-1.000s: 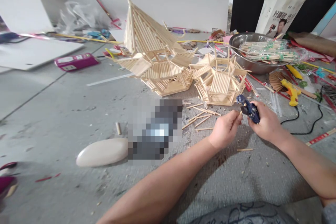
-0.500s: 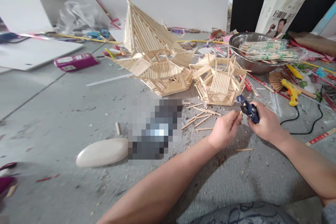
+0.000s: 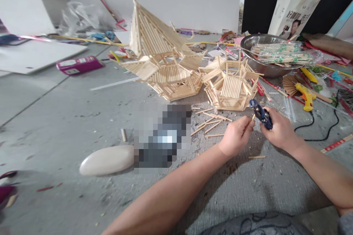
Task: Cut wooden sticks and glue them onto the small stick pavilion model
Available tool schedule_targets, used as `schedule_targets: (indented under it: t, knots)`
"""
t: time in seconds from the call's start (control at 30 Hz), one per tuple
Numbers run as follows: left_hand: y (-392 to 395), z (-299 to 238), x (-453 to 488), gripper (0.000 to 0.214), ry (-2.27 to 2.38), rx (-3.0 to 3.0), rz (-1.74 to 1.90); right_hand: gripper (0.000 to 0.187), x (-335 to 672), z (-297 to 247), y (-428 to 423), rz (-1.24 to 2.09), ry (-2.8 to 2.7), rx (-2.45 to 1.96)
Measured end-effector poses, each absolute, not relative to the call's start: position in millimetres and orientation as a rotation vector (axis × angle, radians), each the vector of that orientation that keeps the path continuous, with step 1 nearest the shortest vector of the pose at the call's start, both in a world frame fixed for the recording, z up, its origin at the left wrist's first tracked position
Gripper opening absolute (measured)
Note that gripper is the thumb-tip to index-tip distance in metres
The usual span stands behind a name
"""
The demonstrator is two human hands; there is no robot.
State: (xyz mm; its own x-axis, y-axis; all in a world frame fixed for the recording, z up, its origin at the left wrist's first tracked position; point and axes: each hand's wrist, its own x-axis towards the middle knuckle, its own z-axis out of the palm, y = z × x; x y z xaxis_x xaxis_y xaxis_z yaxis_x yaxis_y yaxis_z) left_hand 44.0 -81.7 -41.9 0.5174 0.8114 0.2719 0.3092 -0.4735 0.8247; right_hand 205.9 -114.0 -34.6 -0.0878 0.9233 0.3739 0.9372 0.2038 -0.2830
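My right hand (image 3: 278,130) is closed around a dark blue glue gun (image 3: 259,113), its nozzle pointing up and left. My left hand (image 3: 237,136) pinches a short wooden stick (image 3: 253,117) against the gun's nozzle end. Just beyond both hands stands a small hexagonal stick model (image 3: 231,88), and left of it a taller pagoda-roof model (image 3: 161,60) made of sticks. Loose cut sticks (image 3: 211,121) lie scattered on the grey floor between the models and my hands.
A steel bowl (image 3: 264,68) holds packs of chopsticks at the back right. A yellow glue gun (image 3: 305,96) with a black cord lies at the right. A pale oval stone (image 3: 107,159) and a blurred object lie at the left. A white tote bag (image 3: 296,3) stands behind.
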Motion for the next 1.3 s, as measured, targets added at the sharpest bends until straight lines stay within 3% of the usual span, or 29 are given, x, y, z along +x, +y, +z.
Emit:
schedule_targets:
  t: [0.47, 0.93, 1.3]
  knots:
    - [-81.9, -38.7, 44.1, 0.027, 0.939, 2.062, 0.855, 0.035, 207.1, -33.0, -113.8, -0.072, -2.041, -1.771]
    - [-85.2, -41.3, 44.2, 0.028, 0.93, 2.073, 0.783, 0.018, 211.1, -32.1, -113.5, -0.072, -2.064, -1.824]
    - [-85.1, -35.0, 44.7, 0.03, 0.904, 1.958, 0.842, 0.01, 206.9, -28.5, -112.5, 0.339, -1.902, -1.703]
